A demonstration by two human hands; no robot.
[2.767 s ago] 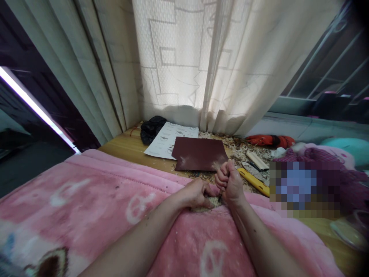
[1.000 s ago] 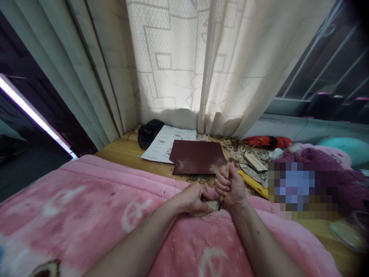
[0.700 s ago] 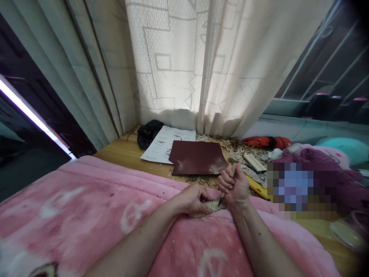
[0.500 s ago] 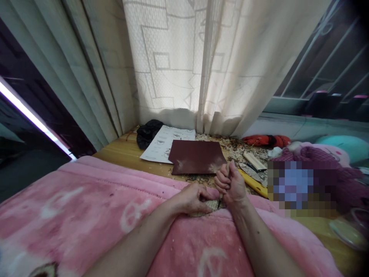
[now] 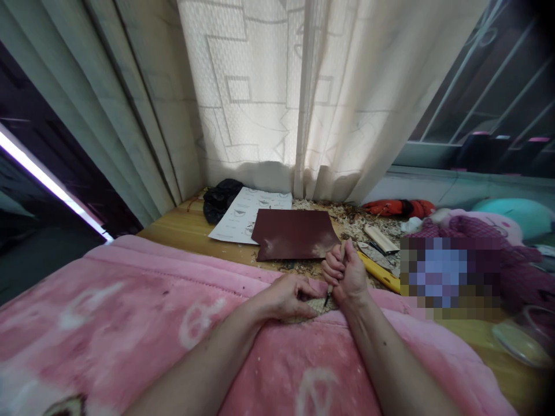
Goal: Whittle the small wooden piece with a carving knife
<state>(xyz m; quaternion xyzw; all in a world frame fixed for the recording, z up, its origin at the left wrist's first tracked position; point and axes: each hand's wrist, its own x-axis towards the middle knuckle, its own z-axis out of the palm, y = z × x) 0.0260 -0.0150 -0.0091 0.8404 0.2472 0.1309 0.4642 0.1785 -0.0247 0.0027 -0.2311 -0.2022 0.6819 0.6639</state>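
Note:
My left hand (image 5: 286,297) rests on the pink plush blanket (image 5: 143,329), its fingers closed on a pale carved piece (image 5: 319,304) with a finely textured surface. Part of that piece is covered by the fingers. In a fist, my right hand (image 5: 352,274) grips a carving tool (image 5: 328,297); its light handle shows above the thumb. The tool's thin dark tip points down from the bottom of the fist at the carved piece. Whether the tip touches it I cannot tell.
Beyond my hands lie a dark red board (image 5: 297,234), a white printed sheet (image 5: 243,214) and a black bag (image 5: 222,199). Wood shavings (image 5: 359,222) cover the table there. A yellow-handled tool (image 5: 379,271) and a pale block (image 5: 380,238) lie to the right.
The tool's dark tip now shows below my right fist, over the carved piece. My left hand keeps its hold, and the whole view has shifted slightly.

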